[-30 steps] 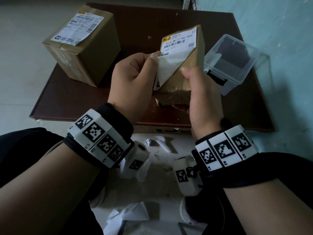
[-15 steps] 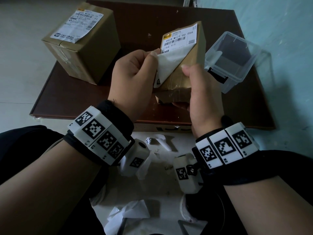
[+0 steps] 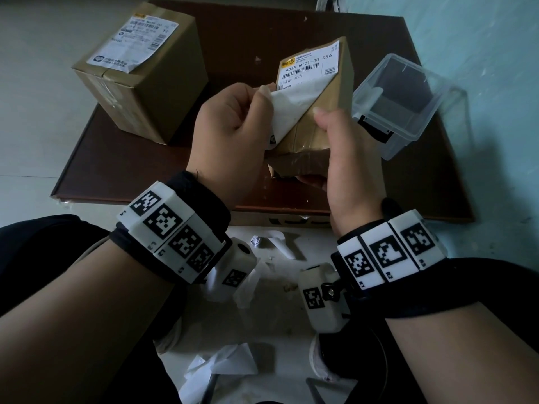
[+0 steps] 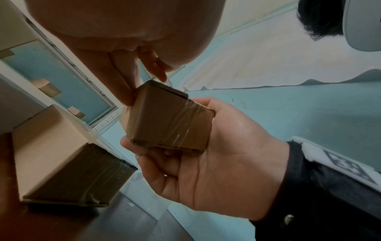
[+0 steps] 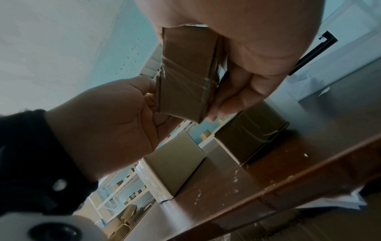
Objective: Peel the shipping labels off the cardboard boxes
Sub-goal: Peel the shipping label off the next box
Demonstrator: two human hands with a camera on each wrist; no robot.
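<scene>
label point(image 3: 294, 104) half lifted from small box point(image 3: 316, 123) held above the surface point(image 3: 408, 182) | left hand point(image 3: 230, 135) pinches the loose corner | right hand point(image 3: 347, 158) grips box | best: pull low, slow, to avoid tearing | second box point(image 3: 151, 91) waits, label on

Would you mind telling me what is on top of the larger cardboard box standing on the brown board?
A white shipping label lies flat on top of the larger cardboard box, still fully stuck down, with clear tape beneath its near edge. What the box holds cannot be seen; it is sealed.
</scene>
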